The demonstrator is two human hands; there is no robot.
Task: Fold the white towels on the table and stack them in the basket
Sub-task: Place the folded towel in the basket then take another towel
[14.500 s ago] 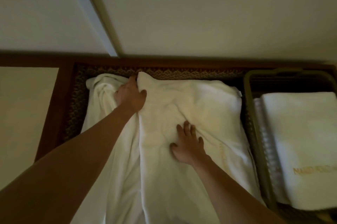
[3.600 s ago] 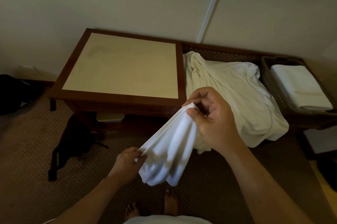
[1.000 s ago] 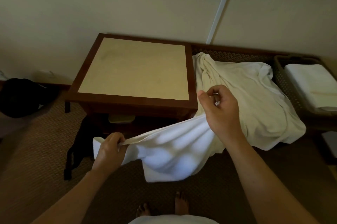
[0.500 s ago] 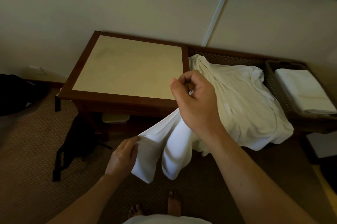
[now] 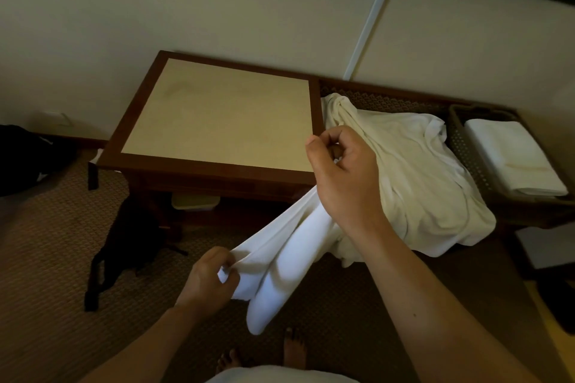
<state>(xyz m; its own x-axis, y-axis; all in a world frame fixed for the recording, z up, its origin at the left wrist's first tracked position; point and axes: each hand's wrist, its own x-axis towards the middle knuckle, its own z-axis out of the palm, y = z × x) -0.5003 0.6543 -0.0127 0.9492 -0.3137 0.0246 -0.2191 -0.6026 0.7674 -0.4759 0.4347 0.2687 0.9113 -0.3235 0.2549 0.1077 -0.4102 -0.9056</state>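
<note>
A small white towel hangs in loose folds in front of the table, held between both hands. My right hand grips its upper end, raised in front of the table's right front corner. My left hand pinches the lower left corner down near the floor. A large crumpled white towel lies heaped on the low bench to the right and spills over its front edge. At the far right, the brown basket holds a folded white towel.
A wooden table with a pale top stands against the wall, left of the bench. A black bag with straps lies on the carpet under its front. Another dark bag sits at far left. My bare feet show below.
One second ago the towel was stretched wide between my hands. My hands have since come closer together, my right hand higher, and the towel now hangs bunched in folds.
</note>
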